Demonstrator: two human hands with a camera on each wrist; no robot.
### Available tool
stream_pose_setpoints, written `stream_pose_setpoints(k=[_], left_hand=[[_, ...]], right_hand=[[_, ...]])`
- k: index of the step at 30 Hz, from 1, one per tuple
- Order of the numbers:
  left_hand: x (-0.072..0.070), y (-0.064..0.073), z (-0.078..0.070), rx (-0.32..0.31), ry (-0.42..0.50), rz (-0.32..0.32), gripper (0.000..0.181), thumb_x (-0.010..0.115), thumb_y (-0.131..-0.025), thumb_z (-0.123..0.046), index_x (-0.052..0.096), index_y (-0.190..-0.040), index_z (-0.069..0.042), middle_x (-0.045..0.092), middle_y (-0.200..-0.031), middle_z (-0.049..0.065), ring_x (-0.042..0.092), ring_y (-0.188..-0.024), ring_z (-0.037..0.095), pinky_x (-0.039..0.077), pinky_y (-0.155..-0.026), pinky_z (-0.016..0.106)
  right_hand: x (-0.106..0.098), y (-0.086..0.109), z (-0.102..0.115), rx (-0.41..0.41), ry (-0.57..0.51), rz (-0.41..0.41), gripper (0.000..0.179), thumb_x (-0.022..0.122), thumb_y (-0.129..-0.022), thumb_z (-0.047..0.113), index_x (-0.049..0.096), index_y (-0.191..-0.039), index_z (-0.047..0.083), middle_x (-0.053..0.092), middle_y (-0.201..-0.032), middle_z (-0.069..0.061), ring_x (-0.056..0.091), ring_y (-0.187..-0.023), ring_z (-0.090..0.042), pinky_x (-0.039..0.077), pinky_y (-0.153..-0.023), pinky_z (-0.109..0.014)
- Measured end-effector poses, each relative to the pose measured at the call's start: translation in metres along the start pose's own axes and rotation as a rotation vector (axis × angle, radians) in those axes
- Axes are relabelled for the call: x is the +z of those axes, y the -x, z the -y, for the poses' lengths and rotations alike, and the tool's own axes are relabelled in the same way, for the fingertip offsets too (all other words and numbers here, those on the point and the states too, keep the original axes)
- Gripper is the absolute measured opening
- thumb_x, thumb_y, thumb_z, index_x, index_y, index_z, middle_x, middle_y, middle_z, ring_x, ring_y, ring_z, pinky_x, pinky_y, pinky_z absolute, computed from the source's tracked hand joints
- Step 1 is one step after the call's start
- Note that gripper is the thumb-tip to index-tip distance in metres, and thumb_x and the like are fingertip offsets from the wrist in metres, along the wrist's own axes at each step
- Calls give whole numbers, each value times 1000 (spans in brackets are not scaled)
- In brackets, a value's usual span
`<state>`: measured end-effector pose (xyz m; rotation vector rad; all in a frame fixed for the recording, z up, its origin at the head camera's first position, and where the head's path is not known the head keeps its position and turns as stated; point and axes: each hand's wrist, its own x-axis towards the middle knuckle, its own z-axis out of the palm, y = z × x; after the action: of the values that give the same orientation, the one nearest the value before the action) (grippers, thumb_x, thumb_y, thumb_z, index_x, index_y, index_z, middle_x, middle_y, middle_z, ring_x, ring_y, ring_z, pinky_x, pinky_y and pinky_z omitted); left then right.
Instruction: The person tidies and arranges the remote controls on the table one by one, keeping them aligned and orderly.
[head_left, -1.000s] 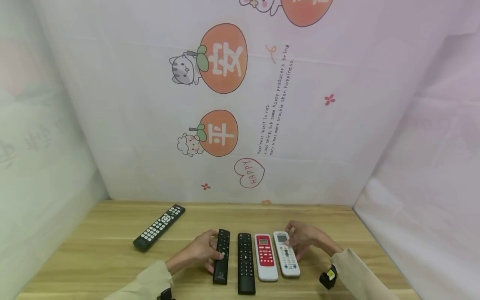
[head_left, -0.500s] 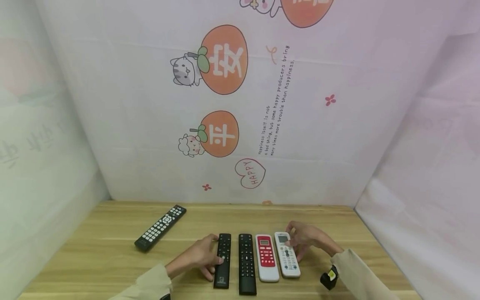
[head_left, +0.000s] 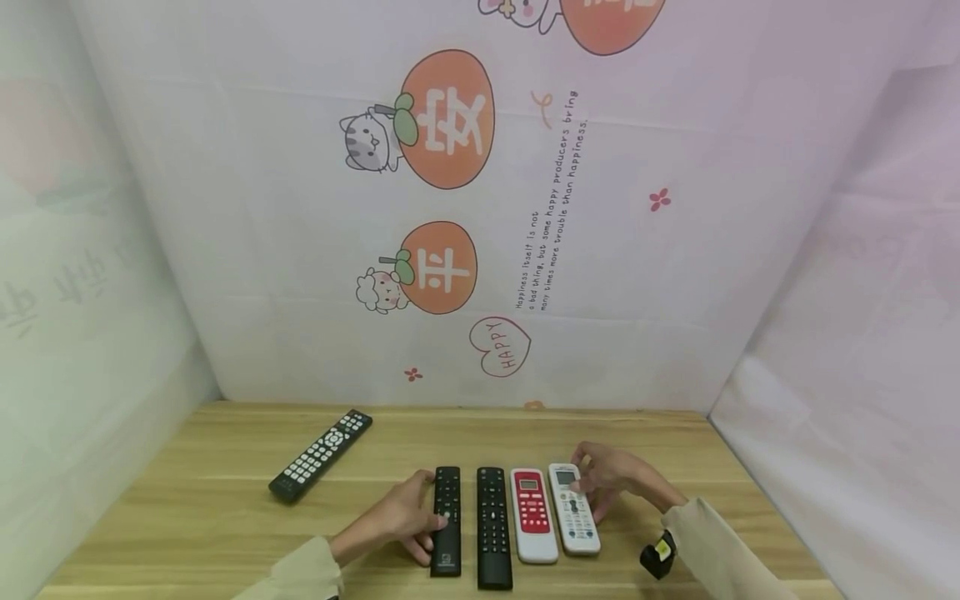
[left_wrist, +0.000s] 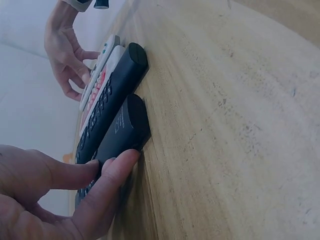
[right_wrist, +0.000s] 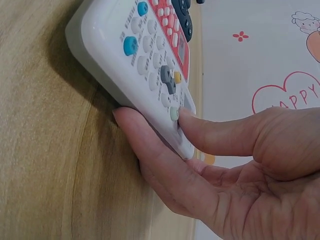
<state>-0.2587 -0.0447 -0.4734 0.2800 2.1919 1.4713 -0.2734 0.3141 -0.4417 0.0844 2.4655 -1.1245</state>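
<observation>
Side by side on the wooden table lie two black remote controls and two pale ones. My left hand (head_left: 403, 512) grips the leftmost black remote (head_left: 447, 540) of this row, thumb on its buttons and fingers along its left side. Beside it is a longer black remote (head_left: 493, 533), then a white remote with a red face (head_left: 533, 510). At the row's right end, my right hand (head_left: 611, 477) holds a white remote (head_left: 576, 517) with a small screen. In the right wrist view the thumb rests on its top face and the fingers lie against its side.
A black remote with white buttons (head_left: 321, 457) lies slanted at the table's back left, apart from the row. Printed white cloth walls (head_left: 600, 350) enclose the wooden table (head_left: 225, 492) at the back and sides.
The left black remote has come slightly toward me with the left hand, its near end now lower in the head view. The right hand and the other remotes have stayed put.
</observation>
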Motion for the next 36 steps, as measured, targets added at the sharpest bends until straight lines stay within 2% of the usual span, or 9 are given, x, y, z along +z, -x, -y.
stream_pose_setpoints(k=[10, 19, 25, 32, 36], left_hand=[[-11, 0, -2, 6, -31, 38, 80, 73, -94, -1, 25, -158, 8, 59, -89, 20, 63, -57, 20, 63, -53, 38], [-24, -3, -5, 82, -84, 33, 70, 71, -97, -4, 33, -152, 14, 62, -95, 17, 66, -71, 26, 63, -53, 39], [-38, -7, -10, 116, -199, -58, 58, 71, -98, -7, 44, -144, 14, 64, -97, 16, 66, -74, 25, 63, -53, 38], [-51, -6, -12, 126, -264, -164, 51, 68, -101, -13, 50, -143, 10, 66, -104, 16, 65, -63, 28, 60, -50, 39], [-58, -4, -11, 124, -260, -215, 45, 67, -101, -12, 54, -139, 9, 66, -106, 16, 65, -62, 28, 60, -50, 39]], right_hand=[[-1, 2, 1, 1, -13, 4, 34, 71, -97, 1, 51, -125, 1, 65, -99, -19, 73, -75, -31, 66, -63, -42], [0, 2, 0, 2, -41, 11, 35, 70, -96, -1, 51, -125, 0, 67, -99, -19, 73, -77, -32, 66, -63, -43], [1, 3, -1, -3, -33, 21, 36, 70, -96, -1, 50, -126, -2, 67, -98, -19, 73, -79, -32, 66, -63, -42], [0, 3, 0, 4, -31, 7, 31, 69, -98, 0, 50, -123, 1, 66, -98, -19, 72, -78, -31, 66, -63, -42], [1, 3, 0, 6, -29, -6, 30, 70, -98, -1, 51, -121, 2, 66, -96, -19, 72, -77, -30, 66, -62, -42]])
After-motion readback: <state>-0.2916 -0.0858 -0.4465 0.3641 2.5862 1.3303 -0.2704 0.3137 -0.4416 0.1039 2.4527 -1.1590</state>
